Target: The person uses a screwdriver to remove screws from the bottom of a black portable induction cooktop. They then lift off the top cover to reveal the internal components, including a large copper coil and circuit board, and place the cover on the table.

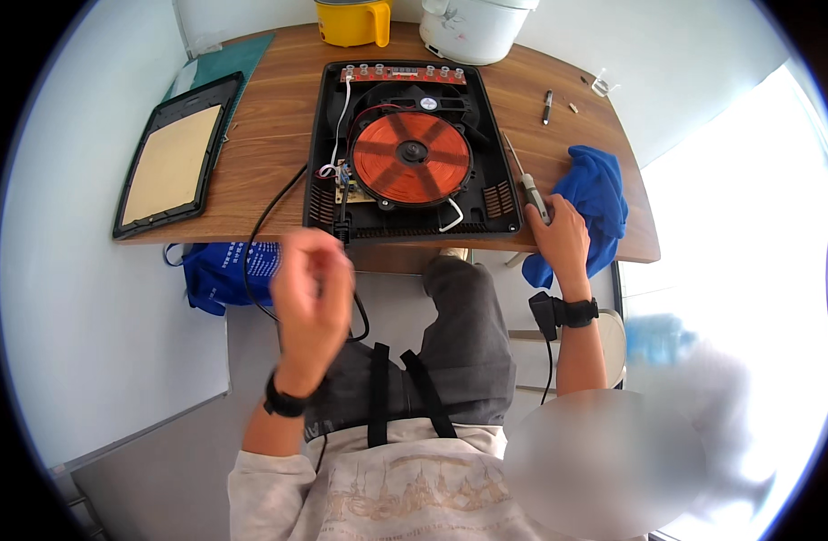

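An opened induction cooker base (508, 194) lies on the wooden table in front of me, its black shell exposing a round copper coil (382, 171). Along the far edge of the shell runs a red circuit strip (403, 76) with buttons. My right hand (561, 236) grips the pale handle of a screwdriver (533, 194) beside the cooker's right side; the shaft points away from me. In front of the table's near edge, my left hand (315, 288) is raised near the black power cord (268, 216). Motion blurs its curled fingers, so any held item cannot be made out.
The cooker's black-framed top panel (173, 162) lies at left over a green mat (217, 68). A blue cloth (596, 194) sits right of my right hand. Behind stand a yellow pot (346, 25) and a white appliance (475, 32). A blue bag (229, 275) hangs below the table edge.
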A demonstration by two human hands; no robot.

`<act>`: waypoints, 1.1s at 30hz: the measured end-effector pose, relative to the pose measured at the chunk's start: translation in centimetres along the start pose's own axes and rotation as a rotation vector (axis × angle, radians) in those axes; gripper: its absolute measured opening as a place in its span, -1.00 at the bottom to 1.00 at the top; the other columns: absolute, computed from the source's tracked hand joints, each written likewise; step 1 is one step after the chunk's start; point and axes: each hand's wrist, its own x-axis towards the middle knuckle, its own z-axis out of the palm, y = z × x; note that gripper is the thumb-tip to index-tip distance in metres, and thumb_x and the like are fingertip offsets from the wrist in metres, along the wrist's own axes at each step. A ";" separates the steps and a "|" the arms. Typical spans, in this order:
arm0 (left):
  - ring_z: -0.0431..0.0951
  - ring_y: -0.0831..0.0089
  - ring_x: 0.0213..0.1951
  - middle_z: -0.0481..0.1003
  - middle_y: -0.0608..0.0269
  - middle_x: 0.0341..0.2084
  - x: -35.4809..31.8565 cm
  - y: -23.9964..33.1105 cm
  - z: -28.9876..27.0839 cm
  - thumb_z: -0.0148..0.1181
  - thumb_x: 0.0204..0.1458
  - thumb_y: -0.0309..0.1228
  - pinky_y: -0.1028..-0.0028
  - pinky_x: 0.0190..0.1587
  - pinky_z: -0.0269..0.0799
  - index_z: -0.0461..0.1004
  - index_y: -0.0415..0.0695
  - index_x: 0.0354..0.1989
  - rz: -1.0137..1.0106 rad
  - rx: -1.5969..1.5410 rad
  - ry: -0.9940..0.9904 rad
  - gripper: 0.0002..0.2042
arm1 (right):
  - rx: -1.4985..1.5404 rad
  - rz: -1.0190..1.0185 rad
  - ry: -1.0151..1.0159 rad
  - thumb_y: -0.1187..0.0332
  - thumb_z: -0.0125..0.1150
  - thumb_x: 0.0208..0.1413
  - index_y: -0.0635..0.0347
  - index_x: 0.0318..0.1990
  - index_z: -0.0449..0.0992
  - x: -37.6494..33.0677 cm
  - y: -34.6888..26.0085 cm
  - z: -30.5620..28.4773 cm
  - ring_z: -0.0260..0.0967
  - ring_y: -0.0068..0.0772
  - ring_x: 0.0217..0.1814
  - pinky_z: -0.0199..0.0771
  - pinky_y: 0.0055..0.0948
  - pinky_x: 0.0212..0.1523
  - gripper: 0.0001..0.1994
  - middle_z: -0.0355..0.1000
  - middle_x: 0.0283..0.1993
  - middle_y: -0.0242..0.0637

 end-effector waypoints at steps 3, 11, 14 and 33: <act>0.54 0.52 -0.21 0.50 0.18 -0.17 -2.2 -0.9 4.1 0.07 0.26 -0.48 0.50 -0.17 0.51 0.40 -0.22 -0.05 -0.349 -0.401 -0.476 -0.85 | 0.074 0.031 0.039 0.08 0.23 0.15 0.16 -0.13 0.51 -0.1 -0.6 -0.1 0.49 0.03 -0.15 0.47 -0.11 -0.16 -0.67 0.53 -0.24 -0.17; 0.55 0.39 0.07 0.49 0.08 0.09 -0.3 -5.0 13.8 -0.04 0.35 -0.40 0.47 0.06 0.52 0.37 -0.29 0.19 -0.782 -1.017 -0.488 -0.68 | 0.916 0.150 -0.264 0.24 0.17 0.26 0.24 0.04 0.41 -3.6 -1.6 -2.6 0.39 -0.56 -0.44 0.37 -0.54 -0.47 -0.68 0.52 -0.32 -0.29; 0.54 0.44 0.08 0.49 0.10 0.10 0.6 -4.5 15.6 -0.03 0.35 -0.41 0.52 0.07 0.52 0.39 -0.28 0.17 -0.808 -1.085 -0.490 -0.70 | 1.185 0.271 -0.435 0.32 0.18 0.25 0.31 0.05 0.37 -4.0 -2.0 -2.9 0.35 -0.65 -0.48 0.27 -0.65 -0.55 -0.68 0.49 -0.36 -0.32; 0.51 0.66 -0.24 0.51 0.37 -0.26 0.6 -6.8 18.4 0.05 0.32 -0.42 0.70 -0.20 0.52 0.50 -0.18 -0.11 -0.919 -1.314 -0.439 -0.86 | 1.156 0.322 -0.491 0.45 0.20 0.13 0.24 -0.13 0.31 -2.0 -2.9 -1.8 0.26 -0.65 -0.64 0.12 -0.62 -0.64 -0.78 0.40 -0.57 -0.39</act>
